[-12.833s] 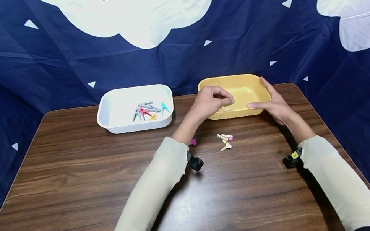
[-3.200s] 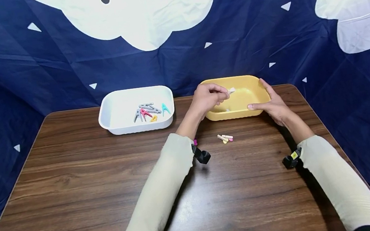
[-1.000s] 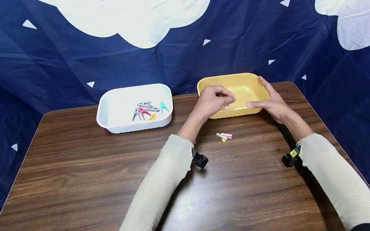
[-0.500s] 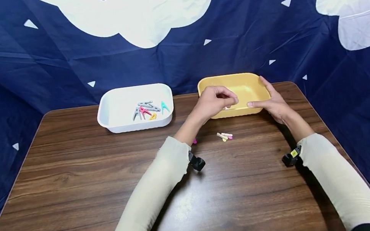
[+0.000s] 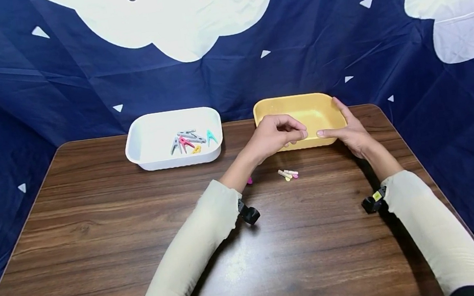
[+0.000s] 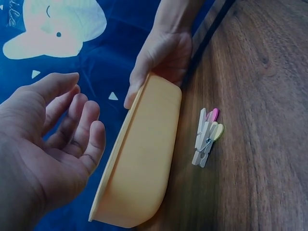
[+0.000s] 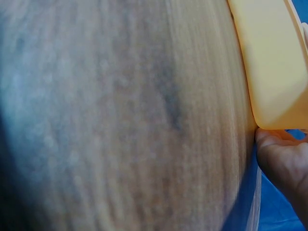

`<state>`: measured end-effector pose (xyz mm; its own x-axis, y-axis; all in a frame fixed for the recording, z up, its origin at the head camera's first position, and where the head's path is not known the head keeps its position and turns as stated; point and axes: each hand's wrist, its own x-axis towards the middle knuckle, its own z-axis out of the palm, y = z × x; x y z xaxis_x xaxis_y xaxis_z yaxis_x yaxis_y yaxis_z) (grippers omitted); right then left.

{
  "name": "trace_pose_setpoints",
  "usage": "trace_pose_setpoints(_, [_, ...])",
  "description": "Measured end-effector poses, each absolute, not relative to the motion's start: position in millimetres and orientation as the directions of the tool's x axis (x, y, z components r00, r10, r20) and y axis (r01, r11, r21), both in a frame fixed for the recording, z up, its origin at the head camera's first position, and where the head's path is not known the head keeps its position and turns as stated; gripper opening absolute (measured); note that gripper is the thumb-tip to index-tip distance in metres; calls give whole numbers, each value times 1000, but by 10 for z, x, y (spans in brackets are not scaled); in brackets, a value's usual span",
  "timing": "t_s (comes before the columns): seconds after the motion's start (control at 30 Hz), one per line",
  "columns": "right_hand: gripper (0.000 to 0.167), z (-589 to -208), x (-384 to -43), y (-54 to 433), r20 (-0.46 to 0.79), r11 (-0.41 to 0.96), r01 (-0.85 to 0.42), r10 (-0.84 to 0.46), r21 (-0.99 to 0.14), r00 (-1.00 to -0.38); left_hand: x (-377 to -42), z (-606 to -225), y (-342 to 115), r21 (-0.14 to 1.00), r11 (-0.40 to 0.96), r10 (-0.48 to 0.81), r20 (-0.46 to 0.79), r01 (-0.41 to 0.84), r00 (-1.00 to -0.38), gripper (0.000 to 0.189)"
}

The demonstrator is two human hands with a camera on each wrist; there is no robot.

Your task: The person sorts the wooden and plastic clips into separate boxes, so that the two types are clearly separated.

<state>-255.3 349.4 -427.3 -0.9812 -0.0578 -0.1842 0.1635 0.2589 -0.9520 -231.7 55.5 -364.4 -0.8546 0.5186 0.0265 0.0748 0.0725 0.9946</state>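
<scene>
Clips [image 5: 195, 139] of grey, red, yellow and teal lie in a white tub [image 5: 175, 162] at the back of the worktop [image 5: 96, 234]. Rightward, a magenta piece [image 5: 249, 181] shows beside the left forearm, mostly hidden. The left hand [image 5: 276, 134] hangs by the near side of the yellow tub [image 5: 314, 143] — fingers loosely bent, nothing visible in them. Two wooden clothespins [image 6: 206, 139] lie together just before that tub. The right hand [image 5: 351, 135] grips its right end — thumb over the rim.
</scene>
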Motion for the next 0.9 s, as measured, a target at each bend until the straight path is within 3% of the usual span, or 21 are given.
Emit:
trace_pose_setpoints(0.5, [127,-4268,-2558,3484,-186,258,166,-57,-952,-981,-2249,-3665,518,991,74,564,54,116,-824,8])
trace_pose_setpoints(0.9, [126,-4258,-2538,3472,-184,244,165,-55,-956,-981,-2204,-3738,413,984,135,628,5,116,-778,9])
